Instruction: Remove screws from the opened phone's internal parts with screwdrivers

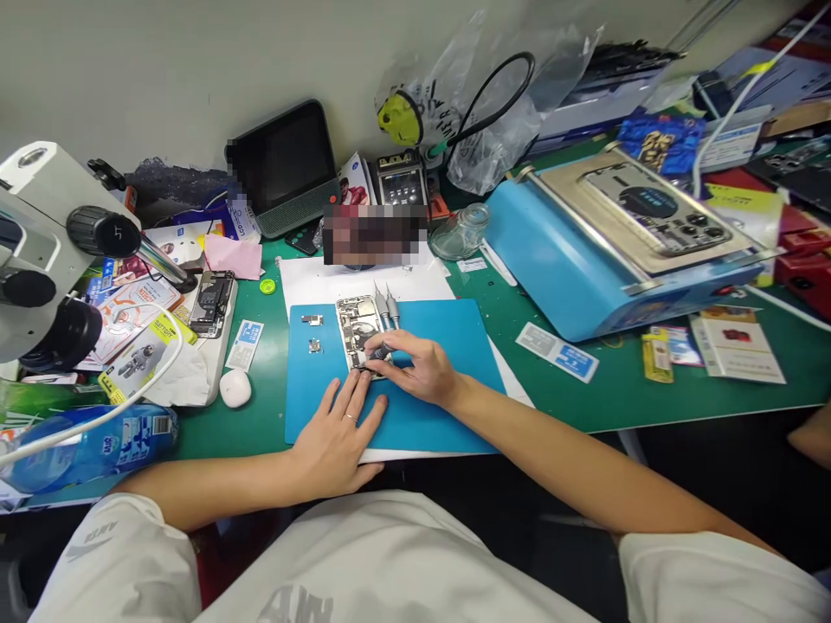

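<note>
Blue mat: landmark for all places below; lies on the green bench.
Opened phone: on the mat's far part, left of its centre, internals exposed.
Obstruction: the right hand covers the phone's near right corner and hides the tool's tip.
Grey pointed tools: a pair, just beside the phone, tips past the mat's far edge.
Small parts: on the mat, left of the phone.
Microscope: left of the mat, above packets and papers.
Blue machine: right of and beyond the mat, bearing a phone housing.
Glass jar: beyond the mat's far edge; contents indistinct.
Blue bottle: lying left of the mat, a white cable across it; contents unclear.
Right-hand grip: thumb and fingers pinched around a dark-handled tool, over the phone.
Left-hand grip: left hand spread, grasping nothing; fingertips at the phone's near edge.
</note>
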Demonstrator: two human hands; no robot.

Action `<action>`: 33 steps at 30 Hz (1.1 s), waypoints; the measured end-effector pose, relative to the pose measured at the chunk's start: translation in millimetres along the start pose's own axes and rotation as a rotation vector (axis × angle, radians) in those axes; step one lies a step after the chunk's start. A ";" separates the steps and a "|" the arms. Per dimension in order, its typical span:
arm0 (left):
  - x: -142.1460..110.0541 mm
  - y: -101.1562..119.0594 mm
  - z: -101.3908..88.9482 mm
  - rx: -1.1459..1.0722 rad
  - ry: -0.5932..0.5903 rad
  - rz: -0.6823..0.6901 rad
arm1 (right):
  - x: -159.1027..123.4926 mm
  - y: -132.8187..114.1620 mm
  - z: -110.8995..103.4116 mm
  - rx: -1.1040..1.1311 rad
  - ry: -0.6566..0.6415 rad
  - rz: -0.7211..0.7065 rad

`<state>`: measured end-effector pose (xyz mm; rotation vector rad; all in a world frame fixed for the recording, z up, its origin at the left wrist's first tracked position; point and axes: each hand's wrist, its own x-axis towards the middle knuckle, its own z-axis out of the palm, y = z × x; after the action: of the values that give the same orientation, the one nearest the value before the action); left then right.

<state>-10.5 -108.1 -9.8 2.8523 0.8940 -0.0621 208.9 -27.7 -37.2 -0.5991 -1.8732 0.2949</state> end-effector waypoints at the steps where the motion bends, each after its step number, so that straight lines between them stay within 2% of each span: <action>1: 0.0 -0.1 -0.4 -0.001 -0.003 0.001 | 0.8 -0.1 -0.2 -0.009 0.003 -0.011; 18: 0.1 -1.9 0.6 -0.008 -0.002 0.010 | 5.5 -4.8 -3.3 -0.153 0.003 -0.106; 27: -0.1 -0.4 1.0 -0.006 -0.001 0.010 | 2.0 -4.3 0.6 -0.147 0.012 -0.054; 33: -0.4 -0.3 3.3 -0.003 0.016 0.010 | 5.7 -7.0 -1.5 -0.192 0.009 -0.099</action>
<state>-11.0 -108.6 -13.1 2.8578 0.8818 -0.0367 206.8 -30.6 -28.7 -0.6327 -1.9291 0.0479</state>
